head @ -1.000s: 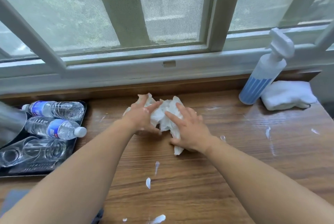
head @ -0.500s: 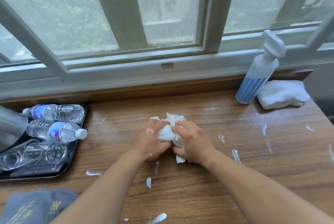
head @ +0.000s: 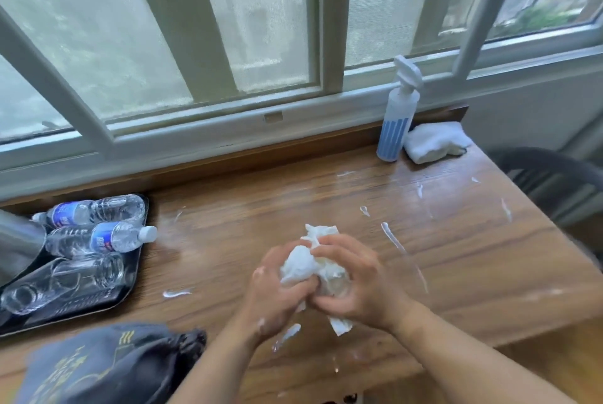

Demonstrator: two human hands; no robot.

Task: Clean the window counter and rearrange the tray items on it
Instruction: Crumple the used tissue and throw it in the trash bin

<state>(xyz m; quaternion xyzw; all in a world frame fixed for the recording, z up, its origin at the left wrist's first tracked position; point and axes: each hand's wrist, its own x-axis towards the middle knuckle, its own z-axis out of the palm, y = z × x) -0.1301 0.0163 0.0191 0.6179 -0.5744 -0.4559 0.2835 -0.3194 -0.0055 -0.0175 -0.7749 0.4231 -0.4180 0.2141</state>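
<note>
A crumpled white tissue wad [head: 305,265] is squeezed between my left hand [head: 274,292] and my right hand [head: 355,283] just above the wooden counter [head: 456,273]. White foam streaks [head: 393,237] and smears dot the wood around my hands. At the far left a black tray [head: 132,276] holds two plastic water bottles [head: 104,239] lying on their sides and clear glasses [head: 65,279] also lying down.
A white and blue spray bottle [head: 396,123] stands at the back right beside a folded white cloth [head: 434,142]. A dark grey bag [head: 98,367] lies at the front left edge. A metal kettle [head: 16,243] sits at the tray's left. The counter's right edge drops off by a dark chair [head: 554,172].
My hands have drawn back toward me with the tissue, bunching the spread sheet into a tight wad. The view has shifted right.
</note>
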